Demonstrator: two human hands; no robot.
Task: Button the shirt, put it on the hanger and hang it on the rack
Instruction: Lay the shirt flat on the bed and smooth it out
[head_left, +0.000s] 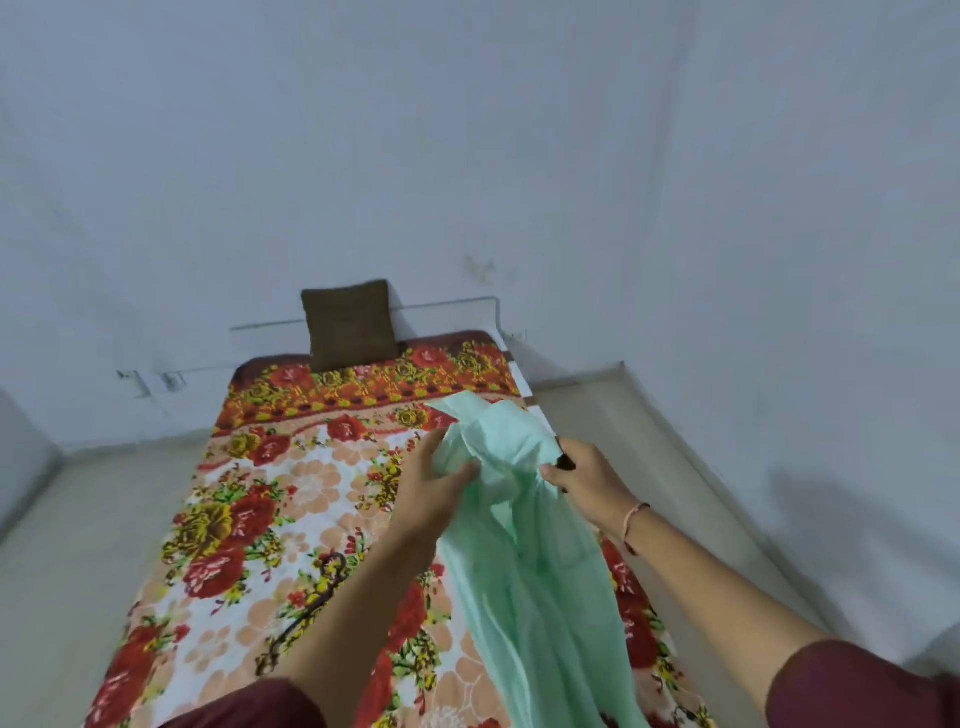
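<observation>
From the head view, the person holds a mint-green, thin fabric shirt (519, 571) up in front of them, above the right half of a low bed with a white headboard (447, 319). The upper part of the shirt is bunched between both hands, and the rest hangs down in long folds toward the bottom edge of the picture, in front of the bed's right side.

The left hand (436, 488) has its fingers curled into the gathered cloth at the top left of the shirt and grips it there. The right hand (587, 478) grips the cloth on the other side, with the thumb pressed against the fabric and the fingers closed round it. A small dark part shows at the fingers of this hand; I cannot tell what it is. A thin reddish thread band (636, 519) sits on the right wrist. Both forearms are bare, and dark maroon sleeves (857, 686) show at the lower edge.

The bed is covered by a floral blanket (234, 545) in red, yellow and peach on white. A square dark brown cushion (350, 325) stands upright at the head of the bed, leaning on the headboard. Pale floor (67, 545) lies on both sides of the bed, and pale blue-grey walls (467, 130) fill the upper half of the picture.
</observation>
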